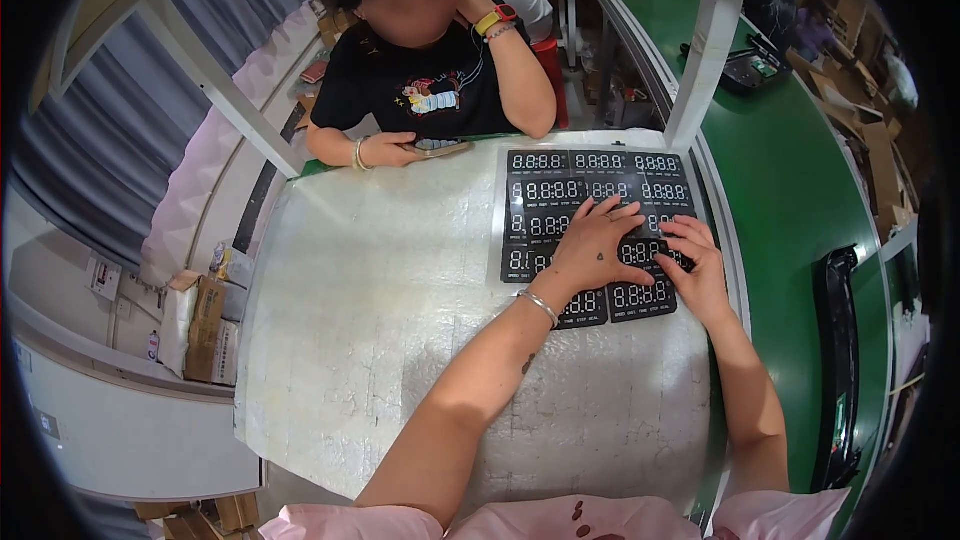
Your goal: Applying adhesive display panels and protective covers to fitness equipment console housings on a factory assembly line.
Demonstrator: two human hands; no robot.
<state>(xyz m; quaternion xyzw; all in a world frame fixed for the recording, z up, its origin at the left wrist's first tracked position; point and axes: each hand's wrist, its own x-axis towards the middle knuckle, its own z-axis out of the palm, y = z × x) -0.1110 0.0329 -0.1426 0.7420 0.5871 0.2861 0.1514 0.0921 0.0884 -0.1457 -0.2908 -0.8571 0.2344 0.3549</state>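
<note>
Several black display panels (643,298) with white segmented digits are laid out in rows at the right of the pale, film-covered table (370,290). Some overlap or sit askew near the front. My left hand (592,248), with a bangle at its wrist, rests across the middle panels, fingers spread and thumb toward the right. Beside it, my right hand (700,268) touches a panel at the right edge of the group. Its fingers are bent, with thumb and forefinger apart. Both hands cover parts of the panels beneath them.
Across the table a person (425,80) sits holding a phone (440,148). A white post (710,40) rises at the table's far right corner. A green bench (780,180) runs along the right, bearing a long black part (838,370). Cardboard boxes (205,330) stand at the left.
</note>
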